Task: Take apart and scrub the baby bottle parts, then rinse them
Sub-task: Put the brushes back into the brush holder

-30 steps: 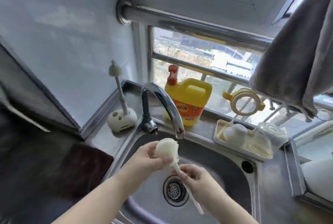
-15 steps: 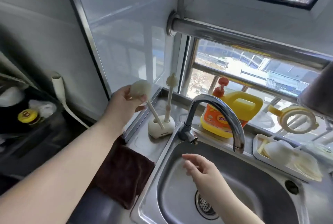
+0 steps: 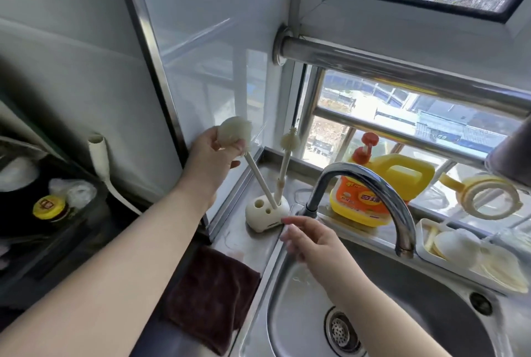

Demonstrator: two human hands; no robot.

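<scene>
Left hand [image 3: 211, 155] grips the white round-headed bottle brush [image 3: 234, 133], handle entering the cream plastic holder [image 3: 265, 211], probably stowing it; right hand [image 3: 311, 237] hovers relaxed beside that holder.

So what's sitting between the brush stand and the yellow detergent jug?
In the head view, the faucet's base rises between the brush stand and the detergent jug.

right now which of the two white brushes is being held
The big round-headed white brush, gripped at its head by the left hand; the thin small-headed brush stands untouched.
</scene>
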